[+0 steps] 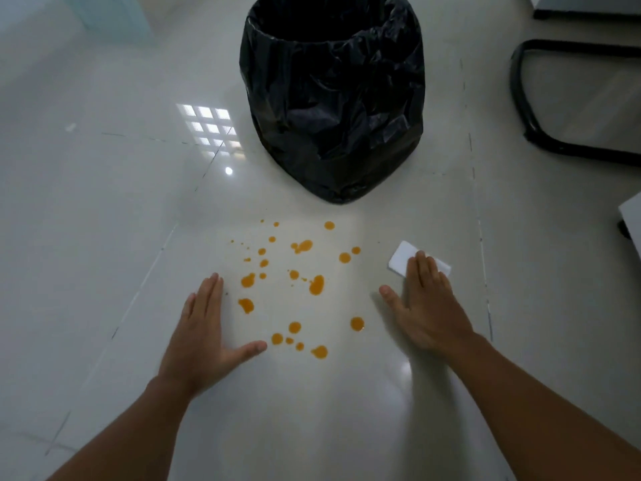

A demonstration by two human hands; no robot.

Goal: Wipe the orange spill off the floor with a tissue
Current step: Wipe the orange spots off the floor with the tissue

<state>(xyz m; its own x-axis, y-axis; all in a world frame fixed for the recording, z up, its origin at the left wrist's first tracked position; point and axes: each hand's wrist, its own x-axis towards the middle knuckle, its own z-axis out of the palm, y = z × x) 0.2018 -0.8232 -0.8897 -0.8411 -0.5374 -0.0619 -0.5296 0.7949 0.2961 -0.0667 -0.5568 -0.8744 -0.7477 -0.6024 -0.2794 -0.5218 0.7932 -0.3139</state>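
Fingers (425, 269) of our right hand (428, 312) lie flat and close together, their tips resting on the near edge of the folded white tissue (404, 259); nothing is pinched or curled around it, and the thumb points away toward the spill. Our left hand (204, 333) is likewise spread and released, palm down over the floor (104, 237), thumb stretched toward the nearest drops, gripping nothing. Whether either palm actually presses the tile we cannot say for sure, since the right hand is slightly blurred.

We read no brand, label or writing anywhere: the tissue is plain white, and the black bin bag (333, 98) shows only creases and sheen.

Between our hands lies the orange spill (300, 282), a scatter of separate round and teardrop drops on the pale glossy tile, the tiniest specks at its far left hard to make out. The tissue sits on the floor just to the right of the spill, apart from the drops, its near part hidden under our fingertips.

Beyond the spill stands the bin lined with the black bag; its top rim is cut off by the upper edge and its inside is too dark to see. At the right, a black curved frame (527, 109) and a pale object's corner (629, 216) run out of view, so we cannot name them.
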